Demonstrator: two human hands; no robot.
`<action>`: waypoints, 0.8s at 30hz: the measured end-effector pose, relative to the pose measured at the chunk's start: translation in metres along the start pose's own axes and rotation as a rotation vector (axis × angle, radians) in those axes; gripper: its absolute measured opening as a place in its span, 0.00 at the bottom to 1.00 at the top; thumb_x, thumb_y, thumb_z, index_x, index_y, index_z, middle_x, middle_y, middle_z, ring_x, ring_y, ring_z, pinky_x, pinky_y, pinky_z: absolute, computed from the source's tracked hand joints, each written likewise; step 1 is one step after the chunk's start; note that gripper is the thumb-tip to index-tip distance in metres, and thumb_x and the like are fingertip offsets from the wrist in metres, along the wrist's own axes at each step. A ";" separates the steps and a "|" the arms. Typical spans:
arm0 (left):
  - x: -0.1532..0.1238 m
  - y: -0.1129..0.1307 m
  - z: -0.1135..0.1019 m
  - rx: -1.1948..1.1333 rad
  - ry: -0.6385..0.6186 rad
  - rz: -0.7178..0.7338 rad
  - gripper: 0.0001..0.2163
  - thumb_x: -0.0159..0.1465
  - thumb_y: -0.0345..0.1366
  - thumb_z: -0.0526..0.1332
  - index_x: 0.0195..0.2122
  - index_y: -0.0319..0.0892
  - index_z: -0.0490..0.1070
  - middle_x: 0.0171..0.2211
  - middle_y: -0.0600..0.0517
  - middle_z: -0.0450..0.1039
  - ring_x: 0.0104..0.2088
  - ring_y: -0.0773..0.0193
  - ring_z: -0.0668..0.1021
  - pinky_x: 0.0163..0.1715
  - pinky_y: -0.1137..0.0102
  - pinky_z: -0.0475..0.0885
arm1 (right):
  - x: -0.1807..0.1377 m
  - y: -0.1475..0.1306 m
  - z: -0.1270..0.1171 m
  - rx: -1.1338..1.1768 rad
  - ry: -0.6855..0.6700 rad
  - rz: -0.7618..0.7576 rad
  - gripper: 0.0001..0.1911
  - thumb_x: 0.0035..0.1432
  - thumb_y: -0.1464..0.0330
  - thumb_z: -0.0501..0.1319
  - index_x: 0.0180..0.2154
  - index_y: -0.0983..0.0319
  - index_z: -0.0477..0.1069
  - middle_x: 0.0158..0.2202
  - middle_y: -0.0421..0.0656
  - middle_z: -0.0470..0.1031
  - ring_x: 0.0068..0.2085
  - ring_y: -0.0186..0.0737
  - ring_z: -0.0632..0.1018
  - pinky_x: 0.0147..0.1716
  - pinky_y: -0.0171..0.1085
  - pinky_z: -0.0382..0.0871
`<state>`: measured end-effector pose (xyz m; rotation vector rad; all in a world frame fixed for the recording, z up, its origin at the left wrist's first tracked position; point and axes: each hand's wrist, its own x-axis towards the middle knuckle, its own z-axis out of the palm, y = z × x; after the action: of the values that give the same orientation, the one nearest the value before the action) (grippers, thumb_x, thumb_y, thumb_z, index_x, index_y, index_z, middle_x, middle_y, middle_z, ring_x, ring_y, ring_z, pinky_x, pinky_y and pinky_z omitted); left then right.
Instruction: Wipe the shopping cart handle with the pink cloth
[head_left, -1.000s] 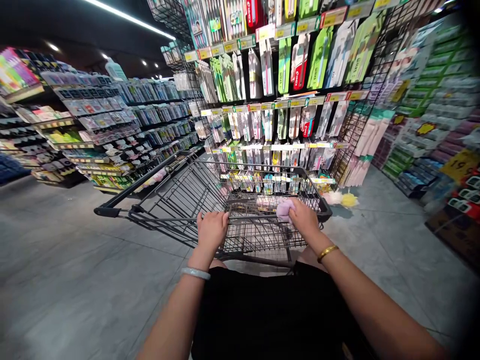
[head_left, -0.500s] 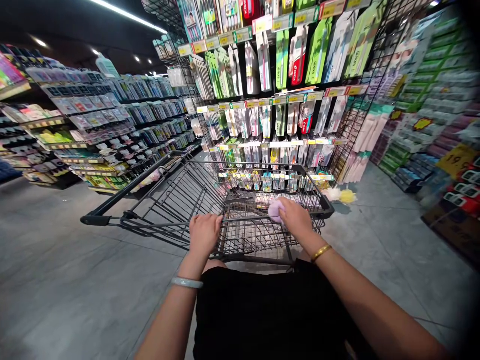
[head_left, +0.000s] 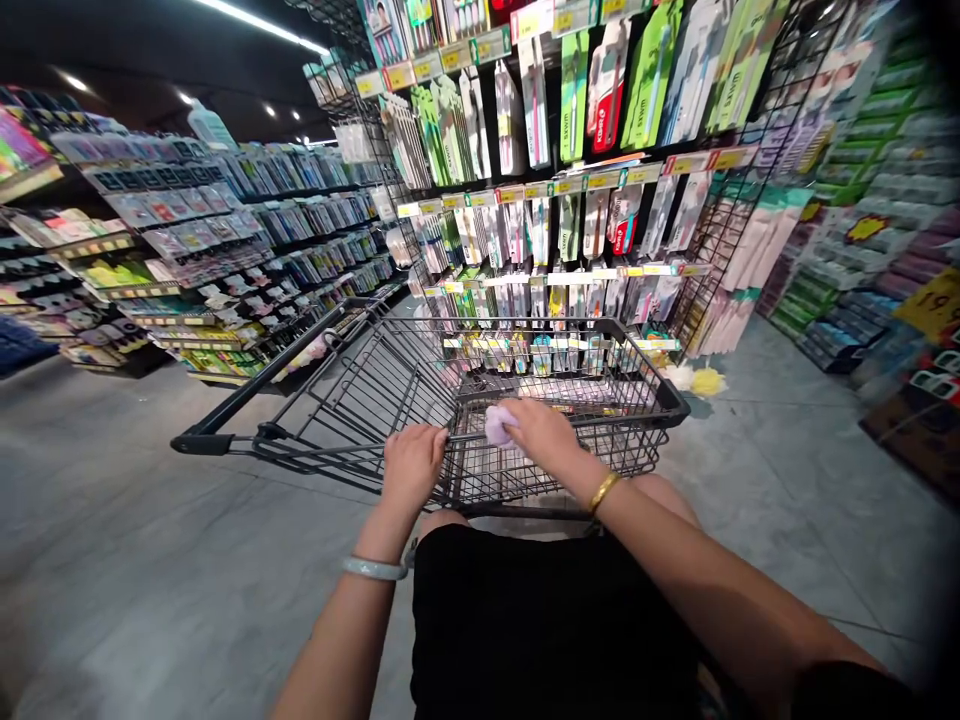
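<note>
The cloth point(head_left: 497, 426) looks matt; the cart point(head_left: 466, 437), smooth metal

Lilac cloth point(head_left: 498, 426): partly covered by right hand point(head_left: 541, 434)
Left hand point(head_left: 411, 462): most fingertips hidden — beyond cart rail point(head_left: 466, 437)
Top packs point(head_left: 461, 17): cut off by upper edge
Price tags point(head_left: 454, 61): figures too small to read
Yellow sign point(head_left: 921, 312): blurred — not fully legible

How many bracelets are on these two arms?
2: a pale bracelet around the left wrist and a gold bracelet around the right wrist. Neither is hidden.
</note>
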<state>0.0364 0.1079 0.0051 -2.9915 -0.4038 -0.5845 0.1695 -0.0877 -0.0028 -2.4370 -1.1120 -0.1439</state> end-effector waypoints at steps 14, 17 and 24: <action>-0.003 -0.106 -0.010 0.380 -0.186 -0.278 0.32 0.69 0.46 0.39 0.23 0.35 0.77 0.22 0.39 0.74 0.27 0.48 0.77 0.26 0.63 0.64 | 0.022 -0.064 0.021 -0.026 0.010 -0.035 0.16 0.68 0.59 0.50 0.52 0.56 0.68 0.43 0.46 0.74 0.41 0.41 0.74 0.36 0.36 0.66; -0.003 -0.104 -0.009 0.390 -0.180 -0.260 0.32 0.69 0.44 0.39 0.25 0.34 0.78 0.23 0.37 0.75 0.28 0.46 0.78 0.25 0.63 0.63 | 0.032 -0.105 0.032 -0.016 0.006 -0.184 0.25 0.66 0.48 0.49 0.56 0.54 0.65 0.46 0.48 0.71 0.45 0.45 0.73 0.40 0.39 0.66; -0.011 -0.101 -0.013 0.356 -0.173 -0.258 0.31 0.69 0.43 0.39 0.28 0.33 0.79 0.25 0.37 0.76 0.30 0.46 0.79 0.27 0.62 0.65 | 0.028 -0.105 0.025 -0.113 -0.127 -0.297 0.26 0.63 0.46 0.51 0.57 0.50 0.64 0.46 0.47 0.70 0.42 0.44 0.75 0.36 0.37 0.66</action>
<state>-0.0049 0.2008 0.0149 -2.6707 -0.8198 -0.2344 0.1087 0.0032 0.0204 -2.3913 -1.5591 -0.1493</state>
